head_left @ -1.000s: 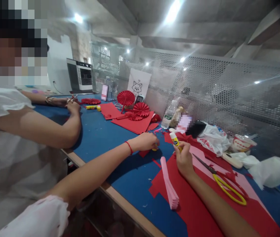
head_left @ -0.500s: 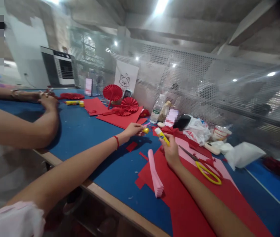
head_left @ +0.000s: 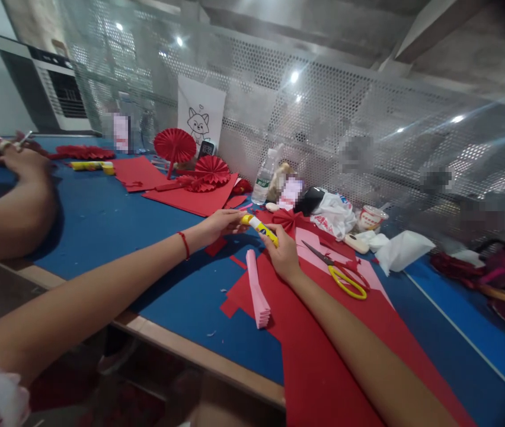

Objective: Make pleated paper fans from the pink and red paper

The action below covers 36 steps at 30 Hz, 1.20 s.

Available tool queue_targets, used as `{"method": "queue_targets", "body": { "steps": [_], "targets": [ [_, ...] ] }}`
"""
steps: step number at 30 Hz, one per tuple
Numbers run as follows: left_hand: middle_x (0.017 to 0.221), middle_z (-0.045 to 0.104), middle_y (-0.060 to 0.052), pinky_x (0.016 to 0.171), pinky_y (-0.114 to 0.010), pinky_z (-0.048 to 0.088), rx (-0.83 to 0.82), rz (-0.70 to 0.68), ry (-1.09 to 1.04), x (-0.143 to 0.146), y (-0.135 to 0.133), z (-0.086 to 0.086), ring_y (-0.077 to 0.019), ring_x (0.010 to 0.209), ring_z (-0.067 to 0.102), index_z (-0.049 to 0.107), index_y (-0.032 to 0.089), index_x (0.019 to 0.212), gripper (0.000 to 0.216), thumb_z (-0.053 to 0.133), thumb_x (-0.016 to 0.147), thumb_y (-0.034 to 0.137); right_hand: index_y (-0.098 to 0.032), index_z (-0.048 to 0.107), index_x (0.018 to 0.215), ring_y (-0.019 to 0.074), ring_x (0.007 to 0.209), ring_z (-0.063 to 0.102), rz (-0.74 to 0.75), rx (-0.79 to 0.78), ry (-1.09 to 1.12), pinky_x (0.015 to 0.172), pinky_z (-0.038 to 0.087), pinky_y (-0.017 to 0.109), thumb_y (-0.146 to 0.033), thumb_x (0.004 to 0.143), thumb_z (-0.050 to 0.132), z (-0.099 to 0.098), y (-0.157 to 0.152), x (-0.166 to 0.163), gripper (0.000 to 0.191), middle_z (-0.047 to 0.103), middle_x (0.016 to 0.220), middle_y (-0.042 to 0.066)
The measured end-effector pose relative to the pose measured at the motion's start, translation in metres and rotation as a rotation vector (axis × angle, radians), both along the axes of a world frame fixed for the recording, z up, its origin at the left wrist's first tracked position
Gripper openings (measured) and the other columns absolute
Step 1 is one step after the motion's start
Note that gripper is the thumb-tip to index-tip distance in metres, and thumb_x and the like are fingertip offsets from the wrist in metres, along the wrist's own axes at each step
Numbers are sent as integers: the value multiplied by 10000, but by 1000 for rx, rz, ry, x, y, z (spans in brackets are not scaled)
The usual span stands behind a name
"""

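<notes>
My right hand (head_left: pixel 283 252) grips the yellow body of a glue stick (head_left: pixel 267 232), tilted up to the left. The fingers of my left hand (head_left: pixel 222 227) are closed on its yellow cap (head_left: pixel 246 219), which meets the white end of the stick. Just below lies a pleated pink paper strip (head_left: pixel 257 290), partly on large red paper (head_left: pixel 315 350). Scissors (head_left: pixel 345 279) with yellow and red handles lie right of my right hand, on pink and red sheets.
Red paper fans (head_left: pixel 175 146) and red sheets (head_left: pixel 190 198) lie at the back. Nearby stand a water bottle (head_left: pixel 263 178), a plastic bag (head_left: pixel 335 214) and a paper cup (head_left: pixel 370 218). A co-worker's arm (head_left: pixel 21 219) rests on the table at left, near another glue stick (head_left: pixel 89 166).
The cap in my left hand and the glue stick in my right hand were apart; now they meet. The camera view has shifted right, so the table things appear further left.
</notes>
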<state>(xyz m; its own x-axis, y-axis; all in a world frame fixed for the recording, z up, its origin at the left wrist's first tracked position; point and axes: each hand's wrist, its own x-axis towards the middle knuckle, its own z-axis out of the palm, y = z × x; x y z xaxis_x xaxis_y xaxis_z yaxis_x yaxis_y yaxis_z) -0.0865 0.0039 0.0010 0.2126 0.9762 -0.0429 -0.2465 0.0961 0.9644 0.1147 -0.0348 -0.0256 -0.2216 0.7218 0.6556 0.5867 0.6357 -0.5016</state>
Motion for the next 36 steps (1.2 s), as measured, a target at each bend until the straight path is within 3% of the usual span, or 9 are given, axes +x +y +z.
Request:
{"method": "queue_targets", "body": {
  "steps": [10, 19, 24, 31, 36],
  "targets": [
    [788, 727, -103, 650, -228, 561, -22, -22, -9, 0, 5, -9, -138, 632, 668, 731, 108, 853, 143, 686, 841, 244, -213, 586, 1100, 240, 903, 667, -33, -45, -59, 753, 467, 328, -392, 938, 502, 0, 0, 0, 255, 709, 1026, 55],
    [707, 695, -84, 635, -235, 551, -1, 48, 24, 1, 3, -9, -130, 600, 635, 721, 94, 804, 175, 726, 800, 269, -213, 581, 1084, 235, 895, 669, -28, -10, -107, 749, 472, 324, -357, 928, 504, 2, -3, -1, 226, 707, 1022, 52],
    [698, 681, -65, 652, -245, 527, 137, 133, 90, 5, -3, -5, -121, 597, 610, 723, 98, 771, 263, 783, 731, 351, -210, 577, 1057, 234, 873, 670, -24, -8, -89, 740, 473, 322, -369, 915, 517, 1, -1, -1, 221, 707, 983, 57],
    [666, 673, -41, 655, -244, 508, 361, 146, 166, 10, -9, -3, -120, 608, 574, 746, 107, 764, 452, 814, 618, 530, -211, 571, 1057, 234, 885, 663, -16, 13, -96, 753, 473, 324, -369, 924, 504, 1, -1, -2, 218, 699, 999, 60],
    [714, 725, -75, 651, -249, 504, 508, 207, 316, 11, -8, -7, -167, 657, 625, 769, 111, 797, 516, 715, 692, 613, -196, 566, 1071, 235, 953, 652, -1, 61, -64, 804, 475, 329, -360, 927, 509, 0, 0, -1, 226, 685, 1044, 77]
  ]
}}
